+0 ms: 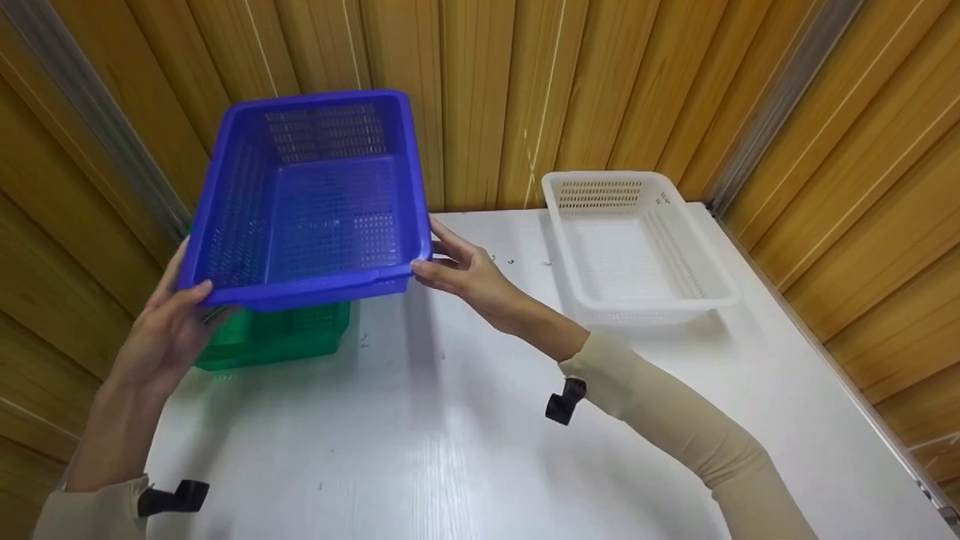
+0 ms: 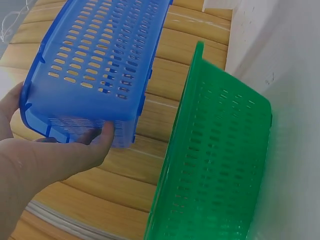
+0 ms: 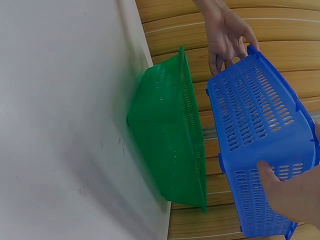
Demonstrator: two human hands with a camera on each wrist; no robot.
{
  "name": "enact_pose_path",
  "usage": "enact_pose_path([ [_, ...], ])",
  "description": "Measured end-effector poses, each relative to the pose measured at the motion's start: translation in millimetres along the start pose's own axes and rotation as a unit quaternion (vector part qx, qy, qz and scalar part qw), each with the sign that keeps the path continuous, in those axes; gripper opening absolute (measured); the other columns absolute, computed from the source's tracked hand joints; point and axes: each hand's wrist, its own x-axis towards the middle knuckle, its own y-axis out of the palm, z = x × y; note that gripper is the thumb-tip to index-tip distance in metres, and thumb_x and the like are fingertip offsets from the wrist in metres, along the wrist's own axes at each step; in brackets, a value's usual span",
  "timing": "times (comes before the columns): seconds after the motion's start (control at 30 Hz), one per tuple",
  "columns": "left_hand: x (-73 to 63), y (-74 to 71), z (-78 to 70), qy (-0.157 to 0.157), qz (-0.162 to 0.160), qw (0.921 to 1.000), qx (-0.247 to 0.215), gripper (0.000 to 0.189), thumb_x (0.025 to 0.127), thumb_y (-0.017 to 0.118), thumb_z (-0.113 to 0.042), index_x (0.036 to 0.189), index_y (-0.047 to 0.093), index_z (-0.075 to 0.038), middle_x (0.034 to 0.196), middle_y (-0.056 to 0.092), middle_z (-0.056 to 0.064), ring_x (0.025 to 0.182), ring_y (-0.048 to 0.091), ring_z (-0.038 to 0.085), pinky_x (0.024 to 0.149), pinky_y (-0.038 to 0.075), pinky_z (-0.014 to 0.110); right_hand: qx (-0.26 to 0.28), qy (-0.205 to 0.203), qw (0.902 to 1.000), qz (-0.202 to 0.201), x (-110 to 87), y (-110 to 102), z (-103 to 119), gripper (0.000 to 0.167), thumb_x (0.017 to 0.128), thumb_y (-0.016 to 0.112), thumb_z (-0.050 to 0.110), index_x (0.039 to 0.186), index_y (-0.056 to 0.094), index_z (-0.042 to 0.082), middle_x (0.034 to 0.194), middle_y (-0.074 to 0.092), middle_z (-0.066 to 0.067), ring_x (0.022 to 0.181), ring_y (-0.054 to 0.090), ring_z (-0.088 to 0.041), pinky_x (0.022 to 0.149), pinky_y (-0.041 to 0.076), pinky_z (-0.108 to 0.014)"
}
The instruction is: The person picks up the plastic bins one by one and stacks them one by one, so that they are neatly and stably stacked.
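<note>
A blue perforated plastic basket (image 1: 330,202) is held up in the air by both hands, its near side tilted down. My left hand (image 1: 161,330) grips its near left corner, with the thumb over the rim. At the near right corner, my right hand (image 1: 472,281) pinches the rim, and in the right wrist view its finger lies against the basket's (image 3: 260,120) outer wall. Beneath it a green perforated basket (image 1: 285,337) stands on the white table, partly hidden in the head view. The left wrist view shows a gap between the green basket (image 2: 215,150) and the blue one.
A white perforated basket (image 1: 637,247) stands on the table (image 1: 450,450) at the back right. Wood-panelled walls (image 1: 480,97) enclose the table at the back and both sides. A black clip-like mount (image 1: 566,401) sits on the right sleeve, another (image 1: 174,498) on the left.
</note>
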Motion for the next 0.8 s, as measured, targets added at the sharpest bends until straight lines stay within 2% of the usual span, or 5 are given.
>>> enact_pose_path([
  [0.23,-6.8,-14.6,-8.4,0.019,-0.012,0.9992,-0.034,0.068,0.108,0.029,0.003,0.165,0.016,-0.031,0.172,-0.002,0.004,0.145,0.048,0.021,0.11,0.051,0.034,-0.01,-0.004,0.9997,0.021,12.4,13,-13,0.074,0.103,0.058,0.01,0.165,0.021,0.026,0.151,0.044,-0.019,0.133,0.057,-0.025,0.114,0.047,-0.04],
  [0.4,-9.9,-27.3,-11.2,0.022,-0.015,0.9994,-0.021,0.067,0.108,0.027,0.003,0.165,0.017,-0.031,0.172,0.0,0.004,0.146,0.046,0.02,0.109,0.051,0.034,0.006,0.004,0.9997,0.023,19.0,23,-24,0.074,0.103,0.057,0.012,0.165,0.019,0.03,0.154,0.041,-0.016,0.137,0.053,-0.025,0.115,0.046,-0.037],
  [0.6,-19.8,-46.4,-9.9,0.019,-0.019,0.9993,-0.026,0.068,0.107,0.026,0.004,0.164,0.019,-0.032,0.173,0.005,0.002,0.145,0.048,0.019,0.109,0.051,0.033,0.015,0.017,0.9992,0.034,21.8,35,-36,0.075,0.104,0.055,0.012,0.165,0.016,0.033,0.16,0.036,-0.016,0.14,0.051,-0.025,0.117,0.043,-0.04],
  [0.8,-29.4,-64.9,-7.1,0.012,-0.016,0.9998,-0.009,0.068,0.108,0.023,0.002,0.165,0.015,-0.035,0.172,-0.003,0.003,0.141,0.052,0.014,0.106,0.052,0.031,0.004,0.026,0.9987,0.044,24.5,43,-45,0.076,0.104,0.056,0.012,0.165,0.014,0.032,0.161,0.035,-0.017,0.142,0.049,-0.026,0.116,0.044,-0.038],
])
